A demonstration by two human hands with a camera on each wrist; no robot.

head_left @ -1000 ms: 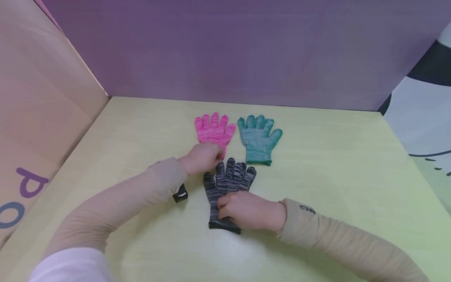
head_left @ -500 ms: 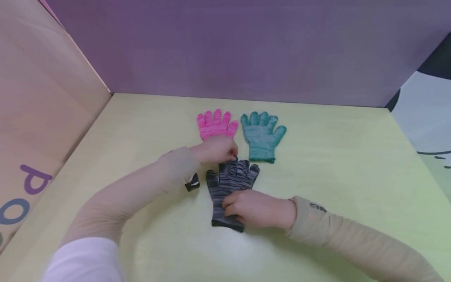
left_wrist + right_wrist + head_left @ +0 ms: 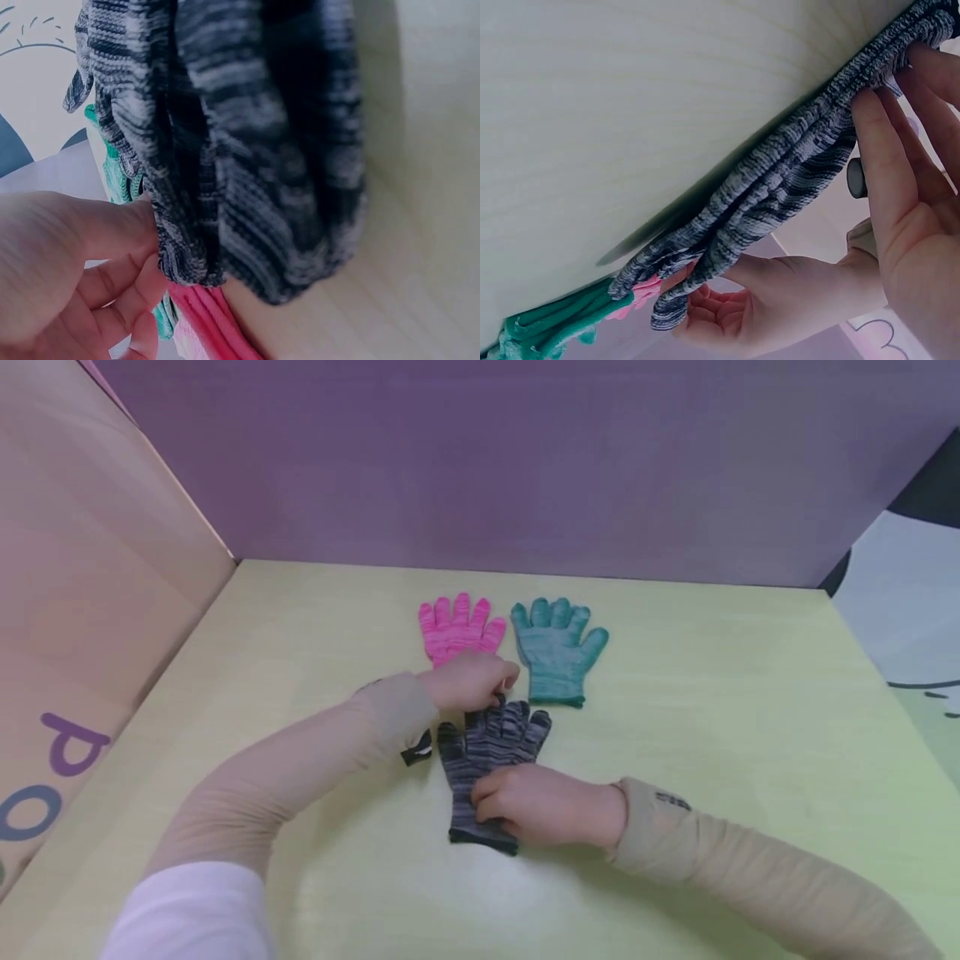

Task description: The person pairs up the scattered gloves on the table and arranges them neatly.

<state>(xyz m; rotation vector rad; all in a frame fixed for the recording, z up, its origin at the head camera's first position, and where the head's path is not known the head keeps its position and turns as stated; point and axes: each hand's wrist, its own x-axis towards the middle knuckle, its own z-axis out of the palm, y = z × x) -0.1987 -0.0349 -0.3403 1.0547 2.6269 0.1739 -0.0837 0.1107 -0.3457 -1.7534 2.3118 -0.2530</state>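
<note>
A grey-and-black knitted glove (image 3: 483, 756) lies on the table, fingers pointing away and dark cuff toward me. My left hand (image 3: 471, 681) pinches one of its fingertips between thumb and fingers. In the left wrist view, the thumb (image 3: 124, 225) presses against the glove's finger, and that finger is lifted. On the glove's palm rests my right hand (image 3: 528, 802); its fingertips (image 3: 870, 112) touch the knit in the right wrist view. Beyond the left hand lies a pink glove (image 3: 461, 631), its lower part hidden by that hand. A teal glove (image 3: 558, 652) lies flat beside it.
The pale yellow table (image 3: 697, 710) stretches out on both sides of the gloves. A purple wall panel (image 3: 525, 468) stands along its back edge, and a pinkish panel (image 3: 97, 568) with letters at the left. A black strap (image 3: 417, 749) shows below the left wrist.
The left hand has moved right, from near the pink glove's cuff to a middle fingertip of the grey-and-black glove, which it now pinches. The right hand stays on the palm.
</note>
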